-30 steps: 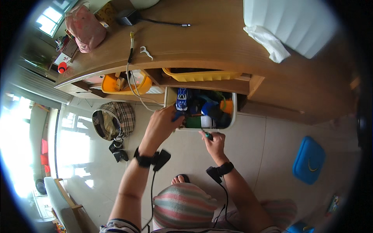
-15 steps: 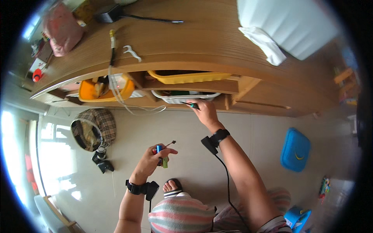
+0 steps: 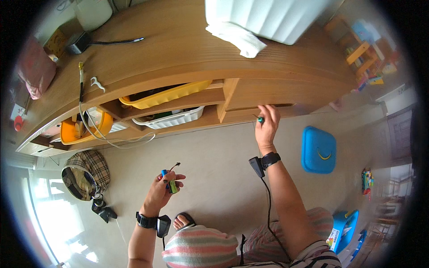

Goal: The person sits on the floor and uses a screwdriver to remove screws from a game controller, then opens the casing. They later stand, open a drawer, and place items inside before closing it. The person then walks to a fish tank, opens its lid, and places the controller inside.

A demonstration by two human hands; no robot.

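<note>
My left hand (image 3: 156, 193) is closed around a small battery pack (image 3: 173, 186) with blue and green cells. A thin wire with a dark connector (image 3: 178, 164) sticks up from it. Over on the right, my right hand (image 3: 267, 129) holds a small screwdriver (image 3: 260, 119) with a green and black handle, low in the grip. Its fingertips reach the dark slot (image 3: 283, 105) along the lower edge of the wooden cabinet panel (image 3: 272, 91). Whether they hook into the slot, I cannot tell.
On the wooden cabinet top (image 3: 170, 49) lie a white tissue (image 3: 239, 38), a white ribbed bin (image 3: 272, 18), a black adapter (image 3: 79, 43) and a white floss pick (image 3: 96, 84). Yellow (image 3: 178, 94) and white (image 3: 178, 119) baskets fill open shelves. A blue lid (image 3: 318, 149) rests on the floor.
My view has swung to the right. My right hand has moved from beside the white basket to the panel's slot, screwdriver still in it. The left hand keeps the battery pack.
</note>
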